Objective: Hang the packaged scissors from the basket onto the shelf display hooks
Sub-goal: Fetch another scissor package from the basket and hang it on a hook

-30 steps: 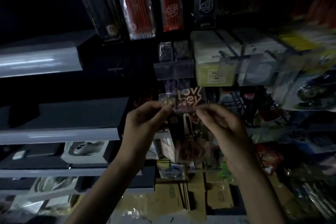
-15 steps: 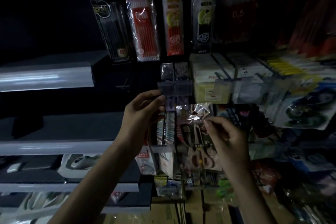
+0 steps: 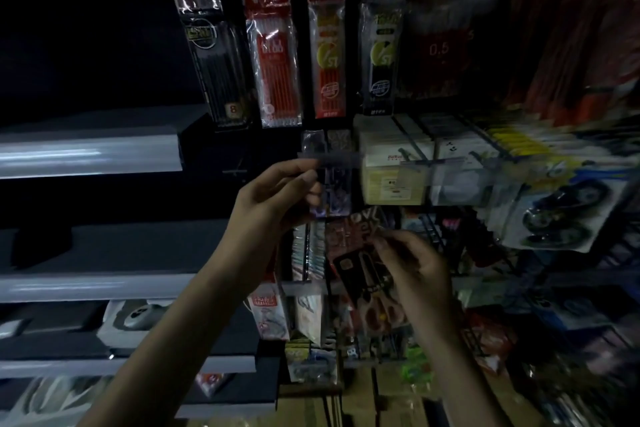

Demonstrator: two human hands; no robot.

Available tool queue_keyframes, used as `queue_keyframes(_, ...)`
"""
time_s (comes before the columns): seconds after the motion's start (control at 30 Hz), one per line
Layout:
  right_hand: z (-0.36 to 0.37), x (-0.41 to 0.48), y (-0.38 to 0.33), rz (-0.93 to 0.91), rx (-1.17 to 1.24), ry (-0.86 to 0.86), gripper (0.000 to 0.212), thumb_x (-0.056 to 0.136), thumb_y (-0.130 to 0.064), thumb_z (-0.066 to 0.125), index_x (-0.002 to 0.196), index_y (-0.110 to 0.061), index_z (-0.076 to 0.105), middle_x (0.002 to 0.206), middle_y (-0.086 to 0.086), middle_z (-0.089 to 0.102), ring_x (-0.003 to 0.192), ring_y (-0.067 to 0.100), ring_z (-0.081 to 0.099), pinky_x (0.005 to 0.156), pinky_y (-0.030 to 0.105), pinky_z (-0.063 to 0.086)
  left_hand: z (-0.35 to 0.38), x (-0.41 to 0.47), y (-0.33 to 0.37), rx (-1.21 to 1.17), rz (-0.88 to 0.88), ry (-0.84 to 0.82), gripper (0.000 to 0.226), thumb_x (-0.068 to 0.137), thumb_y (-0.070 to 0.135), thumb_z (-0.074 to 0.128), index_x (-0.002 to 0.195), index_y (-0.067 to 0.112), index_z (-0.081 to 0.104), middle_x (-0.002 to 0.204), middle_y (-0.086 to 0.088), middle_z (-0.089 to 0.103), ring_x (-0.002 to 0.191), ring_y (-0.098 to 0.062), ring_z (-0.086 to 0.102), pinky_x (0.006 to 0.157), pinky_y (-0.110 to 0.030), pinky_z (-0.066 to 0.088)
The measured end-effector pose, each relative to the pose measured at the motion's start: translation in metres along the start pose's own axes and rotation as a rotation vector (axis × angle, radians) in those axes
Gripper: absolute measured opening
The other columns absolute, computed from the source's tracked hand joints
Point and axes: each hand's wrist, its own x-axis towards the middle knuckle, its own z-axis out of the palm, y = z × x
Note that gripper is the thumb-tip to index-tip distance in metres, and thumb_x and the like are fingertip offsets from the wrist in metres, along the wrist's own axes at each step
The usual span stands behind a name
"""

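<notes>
Dim stationery aisle, restocking in progress: a person stands close to the pegged display with a pack of scissors ready to hang. The left hand [image 3: 273, 201] is raised to the clear label strip [image 3: 339, 159] at the front of a hook, thumb and forefinger closed together on its left end in what looks like a pinch, though blur softens the contact. Lower and to the right, the right hand [image 3: 415, 270] pinches the packaged scissors [image 3: 363, 274] by the upper part of the wrapper, fingers curled tight on it. The pack hangs upright in front of the lower rows of goods, clear of the hook and well below the strip. The basket is out of sight.

The step in hand appears to be threading. Next the pack's hang hole has to come up to the hook's tip, with the strip tipped out of the way, and slide back along the wire.

Room is tight. Small packs [image 3: 332, 191] already hang behind the strip, pale boxes [image 3: 391, 180] crowd its right edge, and pen packs [image 3: 273, 55] dangle just above. A second strip [image 3: 301, 288] juts out below. The only open side is the left, by the grey shelves [image 3: 90, 156]
</notes>
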Motion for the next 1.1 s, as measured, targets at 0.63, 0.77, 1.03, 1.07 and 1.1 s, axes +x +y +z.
queue_keyframes(0.63,0.059,0.059,-0.018,0.058,0.195,0.023,0.023,0.095,-0.035,0.071,0.108,-0.016,0.071,0.101,-0.003,0.076,0.098,0.011,0.071,0.080,0.024,0.055,-0.018,-0.001,0.018,0.085,0.017,-0.128,0.043,0.094,0.032,0.061,0.136,0.022,0.065,0.105,-0.009,0.071,0.097,-0.024,0.069,0.088,-0.033,0.061)
queue_keyframes(0.77,0.066,0.064,-0.018,0.032,0.182,0.062,0.019,0.098,-0.025,0.070,0.106,-0.009,0.071,0.099,0.005,0.076,0.095,0.019,0.073,0.081,0.029,0.056,-0.020,-0.002,0.019,0.097,0.016,-0.123,0.047,0.092,0.035,0.062,0.137,0.023,0.065,0.107,-0.012,0.071,0.101,-0.027,0.069,0.096,-0.043,0.059)
queue_keyframes(1.03,0.068,0.065,-0.015,0.011,0.188,0.115,0.012,0.098,-0.021,0.070,0.104,-0.012,0.073,0.098,-0.002,0.077,0.095,0.008,0.072,0.079,0.018,0.054,-0.018,0.000,0.018,0.092,0.031,-0.128,0.041,0.097,0.036,0.064,0.135,0.021,0.066,0.104,-0.009,0.071,0.098,-0.025,0.068,0.099,-0.049,0.056)
queue_keyframes(1.07,0.068,0.065,-0.016,0.014,0.198,0.115,0.011,0.097,-0.022,0.071,0.103,-0.012,0.073,0.098,-0.002,0.077,0.095,0.009,0.072,0.079,0.019,0.054,-0.018,0.000,0.018,0.089,0.038,-0.129,0.043,0.095,0.035,0.063,0.135,0.020,0.065,0.104,-0.009,0.071,0.098,-0.025,0.068,0.097,-0.047,0.056)
queue_keyframes(1.1,0.068,0.066,-0.015,0.015,0.200,0.119,0.012,0.097,-0.023,0.071,0.102,-0.013,0.073,0.097,-0.001,0.077,0.094,0.010,0.073,0.079,0.019,0.055,-0.018,0.000,0.017,0.084,0.044,-0.129,0.044,0.093,0.035,0.062,0.135,0.020,0.066,0.103,-0.009,0.071,0.097,-0.025,0.068,0.095,-0.045,0.056)
